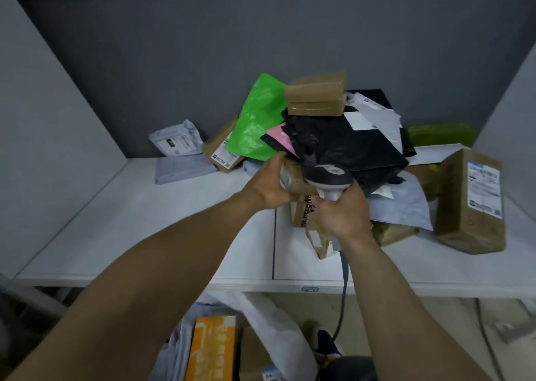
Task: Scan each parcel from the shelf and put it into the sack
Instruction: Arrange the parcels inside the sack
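From the head camera, the person's two bare forearms reach forward over a white shelf (145, 221). The left hand (271, 183) grips a brown parcel (294, 179) at the front edge of the heap, fingers curled over its far side and thumb below, so that a white label on its near end shows just beside the knuckles. The parcel's long axis appears to run left to right, from the left hand toward the right one, though most of it is hidden. The right hand (343, 215) is closed round the handle of a scanner (329, 174). The handle rises up and away from the fist, and the dark, grey-topped head lies crosswise over the parcel's right part, touching it or very nearly. Which way its window faces cannot be told. A grey cable (344, 276) drops from the handle past the shelf edge.

Behind the hands the heap holds a black bag (353, 148), a pink bag (280, 137), a green bag (258, 116) and a taped brown box (316, 93) on top. A tall brown carton (470, 203) stands well to the right, and grey mailers (177, 140) lie to the left.

Under the shelf, a white sack (278, 325) stands open with an orange box (214, 346) inside it
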